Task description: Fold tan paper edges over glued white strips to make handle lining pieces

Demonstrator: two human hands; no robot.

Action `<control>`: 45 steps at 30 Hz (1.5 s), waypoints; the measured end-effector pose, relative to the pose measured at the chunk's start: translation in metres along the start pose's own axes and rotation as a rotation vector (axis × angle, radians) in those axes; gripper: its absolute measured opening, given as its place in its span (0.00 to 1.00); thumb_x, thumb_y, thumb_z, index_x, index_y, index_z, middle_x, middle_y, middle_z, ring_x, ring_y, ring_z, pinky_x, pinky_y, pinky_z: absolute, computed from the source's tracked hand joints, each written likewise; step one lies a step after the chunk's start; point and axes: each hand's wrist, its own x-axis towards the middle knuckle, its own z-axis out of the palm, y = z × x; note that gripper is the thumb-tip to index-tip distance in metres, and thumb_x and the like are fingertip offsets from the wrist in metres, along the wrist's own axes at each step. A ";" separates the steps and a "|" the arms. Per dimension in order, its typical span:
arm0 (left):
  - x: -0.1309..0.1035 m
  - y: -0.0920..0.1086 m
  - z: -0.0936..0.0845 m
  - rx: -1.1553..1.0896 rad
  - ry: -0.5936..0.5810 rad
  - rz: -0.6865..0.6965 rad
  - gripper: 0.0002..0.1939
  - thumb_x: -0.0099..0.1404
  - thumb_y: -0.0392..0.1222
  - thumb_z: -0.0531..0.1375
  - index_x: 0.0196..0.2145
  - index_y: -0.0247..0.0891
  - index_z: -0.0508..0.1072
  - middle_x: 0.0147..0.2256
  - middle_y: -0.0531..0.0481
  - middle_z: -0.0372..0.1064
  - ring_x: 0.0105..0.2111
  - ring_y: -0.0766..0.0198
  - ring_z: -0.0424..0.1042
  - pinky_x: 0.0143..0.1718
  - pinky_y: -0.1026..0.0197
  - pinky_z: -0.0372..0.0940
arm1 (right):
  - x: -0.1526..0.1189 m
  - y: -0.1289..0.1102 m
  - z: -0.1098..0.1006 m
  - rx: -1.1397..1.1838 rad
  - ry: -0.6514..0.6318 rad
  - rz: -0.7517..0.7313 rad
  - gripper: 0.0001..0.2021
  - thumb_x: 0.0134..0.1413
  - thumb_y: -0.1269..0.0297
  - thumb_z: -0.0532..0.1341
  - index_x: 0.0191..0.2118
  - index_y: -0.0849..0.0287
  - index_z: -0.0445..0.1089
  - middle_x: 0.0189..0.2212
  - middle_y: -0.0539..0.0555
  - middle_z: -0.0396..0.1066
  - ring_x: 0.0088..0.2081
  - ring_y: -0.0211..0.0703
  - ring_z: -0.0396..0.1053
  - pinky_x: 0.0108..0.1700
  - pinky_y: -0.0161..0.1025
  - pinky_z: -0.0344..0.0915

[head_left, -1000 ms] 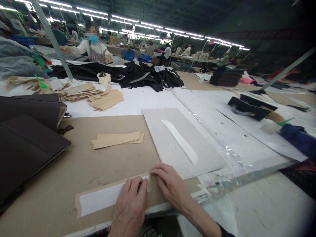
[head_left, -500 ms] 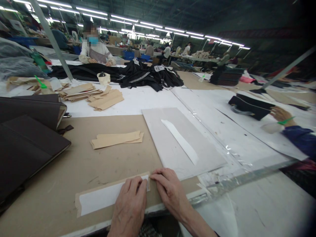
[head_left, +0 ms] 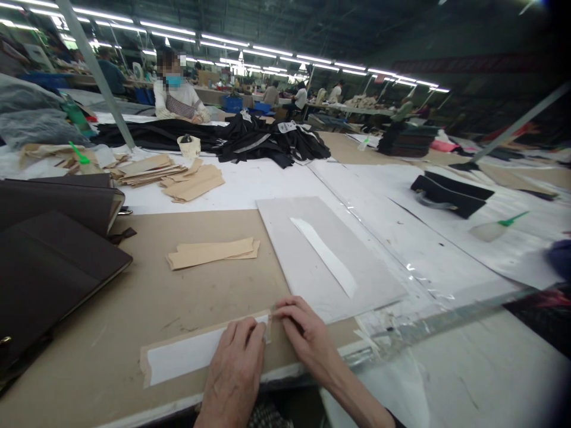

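A long white strip [head_left: 182,359] lies on a slightly larger tan paper piece [head_left: 145,371] near the table's front edge. My left hand [head_left: 238,356] is on the strip's right part, its fingers bent and bunched, pressing it down; the fingertips are partly hidden. Beside the strip's right end is my right hand [head_left: 303,330], with thumb and fingers apart and nothing visible in them. Its fingertips are by the tan piece's corner; whether they touch it I cannot tell. Farther back lie more tan paper pieces [head_left: 214,252].
At the left lie dark brown covers [head_left: 57,267]. A grey board [head_left: 285,238] carries another white strip [head_left: 323,255]. Tan pieces [head_left: 191,183] and black strips [head_left: 272,139] are farther back. Right are a black item [head_left: 450,193] and a green-tipped bottle [head_left: 493,229]. A masked co-worker [head_left: 178,101] sits opposite.
My right hand's fingers have lifted and spread a little, while my left hand has barely moved. The co-worker's hand at the right has drawn away from the black item.
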 end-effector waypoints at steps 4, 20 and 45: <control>-0.002 -0.002 -0.010 -0.245 0.122 -0.084 0.12 0.73 0.32 0.52 0.51 0.41 0.69 0.50 0.42 0.66 0.51 0.57 0.69 0.51 0.56 0.69 | -0.001 -0.005 0.001 -0.066 0.138 -0.015 0.11 0.68 0.72 0.52 0.48 0.56 0.69 0.49 0.58 0.68 0.52 0.48 0.67 0.55 0.46 0.66; -0.072 -0.094 -0.138 0.047 0.081 -0.434 0.13 0.75 0.46 0.51 0.40 0.40 0.73 0.51 0.43 0.68 0.54 0.52 0.64 0.58 0.44 0.60 | -0.004 -0.106 0.130 -0.166 -0.250 -0.352 0.18 0.57 0.84 0.54 0.49 0.64 0.70 0.48 0.63 0.69 0.48 0.55 0.67 0.51 0.54 0.71; -0.086 -0.095 -0.135 -0.045 0.138 -0.461 0.15 0.63 0.31 0.62 0.46 0.40 0.66 0.46 0.45 0.66 0.47 0.55 0.68 0.50 0.50 0.67 | 0.045 -0.085 0.116 -0.058 -0.610 -0.560 0.20 0.61 0.79 0.55 0.55 0.57 0.72 0.59 0.56 0.69 0.54 0.47 0.67 0.56 0.47 0.67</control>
